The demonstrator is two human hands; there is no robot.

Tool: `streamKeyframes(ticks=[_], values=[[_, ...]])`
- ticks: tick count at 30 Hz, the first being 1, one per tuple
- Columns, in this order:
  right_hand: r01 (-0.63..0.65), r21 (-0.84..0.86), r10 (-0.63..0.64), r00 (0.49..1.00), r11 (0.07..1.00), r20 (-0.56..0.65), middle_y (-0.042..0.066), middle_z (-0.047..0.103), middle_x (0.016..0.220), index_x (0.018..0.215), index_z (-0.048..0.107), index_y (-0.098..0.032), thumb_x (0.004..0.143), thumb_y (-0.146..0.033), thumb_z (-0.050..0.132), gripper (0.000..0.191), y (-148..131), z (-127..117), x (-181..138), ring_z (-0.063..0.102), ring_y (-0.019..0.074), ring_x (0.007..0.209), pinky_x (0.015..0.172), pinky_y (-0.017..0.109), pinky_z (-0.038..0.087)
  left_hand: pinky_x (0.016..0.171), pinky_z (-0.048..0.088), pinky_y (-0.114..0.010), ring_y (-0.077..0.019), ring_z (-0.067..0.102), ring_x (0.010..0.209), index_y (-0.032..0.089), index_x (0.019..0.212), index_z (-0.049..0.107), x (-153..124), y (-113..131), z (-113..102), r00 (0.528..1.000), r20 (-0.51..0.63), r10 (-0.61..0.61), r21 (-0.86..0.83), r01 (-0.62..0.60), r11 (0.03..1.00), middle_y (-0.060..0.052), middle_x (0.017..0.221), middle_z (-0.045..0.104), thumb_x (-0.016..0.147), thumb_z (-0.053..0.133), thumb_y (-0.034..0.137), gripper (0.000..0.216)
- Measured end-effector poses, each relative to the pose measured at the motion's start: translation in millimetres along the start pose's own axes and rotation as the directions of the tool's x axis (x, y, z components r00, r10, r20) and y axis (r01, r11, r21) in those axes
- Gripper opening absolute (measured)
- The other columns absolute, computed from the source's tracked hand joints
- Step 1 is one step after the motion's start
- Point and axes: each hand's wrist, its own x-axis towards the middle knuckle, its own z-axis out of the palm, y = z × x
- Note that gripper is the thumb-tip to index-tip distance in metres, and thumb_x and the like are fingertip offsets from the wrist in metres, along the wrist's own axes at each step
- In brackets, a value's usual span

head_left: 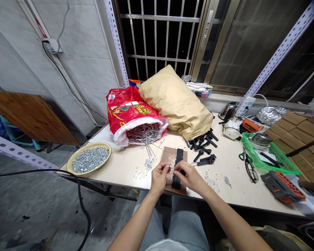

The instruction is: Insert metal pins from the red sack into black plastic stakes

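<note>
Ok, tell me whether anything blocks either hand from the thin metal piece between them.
Nothing visible does: the left hand and right hand are both right at the thin metal piece. The brown board and black blocks lie below, not between.

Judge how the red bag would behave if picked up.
The red bag probably sags, as its sides look creased. It may feel heavy, given the many thin metal rods at its mouth. It could spill, since that mouth lies open and some rods stick out.

Pale blue trousers (187, 223), bare forearms (134, 218)
</note>
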Motion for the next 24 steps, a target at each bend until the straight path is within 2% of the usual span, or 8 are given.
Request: streamKeyframes(ticks=[5, 7, 9, 10, 14, 18, 21, 24], values=[[-0.158, -0.182, 0.163, 0.987, 0.971, 0.009, 0.003, 0.052, 0.086, 0.076, 0.053, -0.019, 0.084, -0.022, 0.044, 0.013, 50, -2, 1, 0.052, 0.0128, 0.068, 0.060, 0.023, 0.041, 0.072, 0.044, -0.025, -0.0148, 0.057, 0.081, 0.015, 0.095, 0.064, 3, -3, -4, 1.000, 0.027, 0.001, 0.265, -0.009, 0.964, -0.008, 0.094, 0.063, 0.068, 0.064, 0.033, 0.032], [-0.120, -0.145, 0.145, 0.973, 0.982, 0.178, 0.002, 0.052, 0.085, 0.073, 0.055, -0.019, 0.081, -0.020, 0.048, 0.010, 64, 1, 0, 0.052, 0.0119, 0.067, 0.059, 0.022, 0.040, 0.073, 0.044, -0.025, -0.0153, 0.058, 0.082, 0.015, 0.098, 0.062, 5, -5, -9, 1.000, -0.010, 0.004, 0.306, -0.001, 0.952, -0.009, 0.095, 0.063, 0.071, 0.060, 0.035, 0.034], [-0.028, 0.005, 0.024, 0.929, 1.000, 0.369, 0.001, 0.052, 0.081, 0.069, 0.055, -0.018, 0.078, -0.020, 0.054, 0.009, 71, 5, -3, 0.052, 0.0122, 0.070, 0.062, 0.021, 0.041, 0.073, 0.044, -0.026, -0.0159, 0.058, 0.083, 0.014, 0.097, 0.062, 7, -5, -15, 0.999, -0.041, 0.009, 0.325, 0.005, 0.946, -0.010, 0.096, 0.063, 0.073, 0.058, 0.036, 0.034], [-0.019, 0.061, -0.007, 0.921, 0.998, 0.390, 0.001, 0.052, 0.079, 0.067, 0.054, -0.018, 0.078, -0.020, 0.054, 0.011, 72, 6, -5, 0.053, 0.0126, 0.072, 0.064, 0.022, 0.041, 0.073, 0.044, -0.026, -0.0162, 0.058, 0.084, 0.014, 0.096, 0.062, 8, -4, -18, 0.998, -0.054, 0.011, 0.329, 0.007, 0.944, -0.010, 0.096, 0.063, 0.073, 0.058, 0.037, 0.033], [-0.125, 0.095, 0.100, 0.968, 0.988, 0.231, 0.002, 0.053, 0.077, 0.068, 0.053, -0.017, 0.082, -0.018, 0.047, 0.016, 74, 10, -12, 0.052, 0.0137, 0.075, 0.069, 0.024, 0.041, 0.072, 0.045, -0.026, -0.0170, 0.059, 0.082, 0.013, 0.093, 0.062, 11, 1, -26, 0.995, -0.097, 0.018, 0.327, 0.014, 0.945, -0.009, 0.092, 0.065, 0.072, 0.058, 0.038, 0.032], [-0.057, 0.216, -0.030, 0.924, 0.975, 0.381, 0.001, 0.054, 0.075, 0.067, 0.055, -0.017, 0.077, -0.022, 0.056, 0.011, 73, 11, -15, 0.053, 0.0129, 0.072, 0.066, 0.023, 0.041, 0.070, 0.044, -0.025, -0.0161, 0.059, 0.080, 0.014, 0.091, 0.063, 13, 8, -28, 0.994, -0.100, 0.047, 0.357, -0.009, 0.934, -0.008, 0.090, 0.065, 0.073, 0.057, 0.038, 0.031], [-0.156, 0.143, 0.124, 0.969, 0.977, 0.212, 0.002, 0.054, 0.074, 0.066, 0.054, -0.017, 0.081, -0.020, 0.049, 0.016, 72, 12, -15, 0.052, 0.0136, 0.072, 0.067, 0.024, 0.041, 0.069, 0.044, -0.025, -0.0161, 0.059, 0.080, 0.014, 0.090, 0.063, 15, 12, -29, 0.993, -0.098, 0.063, 0.381, -0.021, 0.924, -0.008, 0.089, 0.065, 0.073, 0.056, 0.037, 0.030], [-0.085, 0.213, 0.000, 0.928, 0.973, 0.372, 0.001, 0.055, 0.072, 0.066, 0.055, -0.017, 0.076, -0.021, 0.056, 0.011, 70, 13, -15, 0.053, 0.0129, 0.069, 0.065, 0.022, 0.041, 0.070, 0.044, -0.025, -0.0169, 0.059, 0.083, 0.014, 0.090, 0.063, 16, 14, -31, 0.993, -0.087, 0.077, 0.411, -0.034, 0.911, -0.008, 0.090, 0.065, 0.074, 0.055, 0.037, 0.030]])
